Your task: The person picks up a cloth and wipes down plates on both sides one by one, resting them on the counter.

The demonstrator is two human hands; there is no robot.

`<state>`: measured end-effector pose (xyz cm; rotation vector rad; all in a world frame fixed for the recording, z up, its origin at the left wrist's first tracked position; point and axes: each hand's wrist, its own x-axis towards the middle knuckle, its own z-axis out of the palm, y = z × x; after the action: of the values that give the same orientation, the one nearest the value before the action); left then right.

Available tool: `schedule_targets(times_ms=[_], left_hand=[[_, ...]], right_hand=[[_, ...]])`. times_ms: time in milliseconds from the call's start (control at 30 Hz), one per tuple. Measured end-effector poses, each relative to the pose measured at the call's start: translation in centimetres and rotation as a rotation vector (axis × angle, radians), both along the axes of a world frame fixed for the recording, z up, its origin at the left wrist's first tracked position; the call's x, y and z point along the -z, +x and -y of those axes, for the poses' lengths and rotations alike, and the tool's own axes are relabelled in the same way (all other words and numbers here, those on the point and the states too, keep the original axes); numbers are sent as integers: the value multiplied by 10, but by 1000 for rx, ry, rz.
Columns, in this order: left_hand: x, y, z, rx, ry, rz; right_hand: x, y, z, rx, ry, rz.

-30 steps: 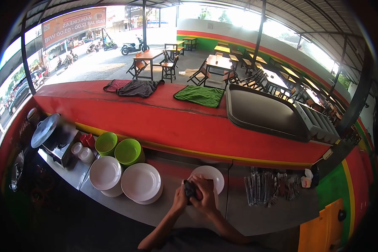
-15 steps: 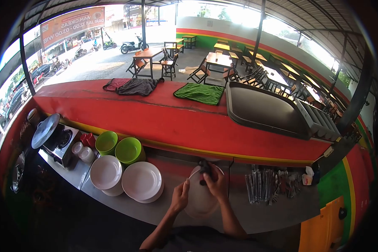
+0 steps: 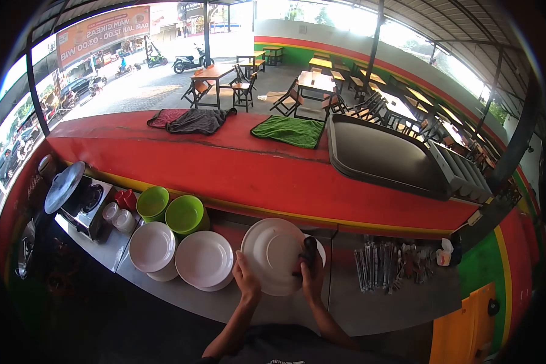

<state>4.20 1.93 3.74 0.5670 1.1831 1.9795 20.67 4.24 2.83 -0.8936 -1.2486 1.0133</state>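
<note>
A round white plate (image 3: 275, 253), its ringed underside showing, is held at the frame's lower centre; a dark, bunched cloth (image 3: 310, 246) overlaps its right side.

Count for you: 2 hands of yours, left hand (image 3: 247, 279) and right hand (image 3: 312, 280). 1 held plate (image 3: 270, 258), 1 dark cloth (image 3: 310, 247) against it, 1 more plate (image 3: 321, 250) partly hidden behind. You've got 2 white plate stacks (image 3: 204, 259), 2 green bowl stacks (image 3: 185, 214), 2 red cups (image 3: 129, 199), 2 small white cup stacks (image 3: 124, 220), 1 stove (image 3: 85, 213), 1 metal lid (image 3: 64, 187). On your ledge: 3 cloths (image 3: 288, 131) (maroon, grey, green), 1 dark tray (image 3: 385, 155) visible on top, 1 slotted grey rack (image 3: 461, 173). Plates per stack: can't tell. Your wrapped cutlery (image 3: 376, 267) overlaps too much to count.
</note>
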Motion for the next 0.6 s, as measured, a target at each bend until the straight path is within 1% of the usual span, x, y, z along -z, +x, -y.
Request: schedule_targets(times_ms=[67, 100, 200, 300, 333, 400, 433, 533, 567, 600], left_hand=[[-5, 2, -2, -73, -17, 97], [-7, 4, -3, -108, -26, 146], [-1, 5, -9, -161, -64, 199], [-21, 8, -3, -5, -89, 183], [-23, 7, 0, 61, -113, 142], [-25, 6, 5, 190, -156, 62], [-17, 4, 6, 243, -189, -13], [-3, 9, 8, 348, -146, -127], [-20, 15, 14, 352, -126, -138], [-18, 18, 15, 339, -119, -213]], right_hand=[[-3, -8, 13, -52, 85, -50], [12, -5, 11, 3, 213, 176], [-11, -14, 24, -49, 458, 468], [-15, -19, 28, -102, 470, 555], [-17, -22, 27, -110, 483, 579], [-22, -26, 20, -145, 463, 512], [-25, -28, 16, -164, 455, 481], [-36, -30, -3, -176, 378, 503], [-47, -29, -10, -195, 392, 473], [-47, -28, -18, -194, 341, 467]])
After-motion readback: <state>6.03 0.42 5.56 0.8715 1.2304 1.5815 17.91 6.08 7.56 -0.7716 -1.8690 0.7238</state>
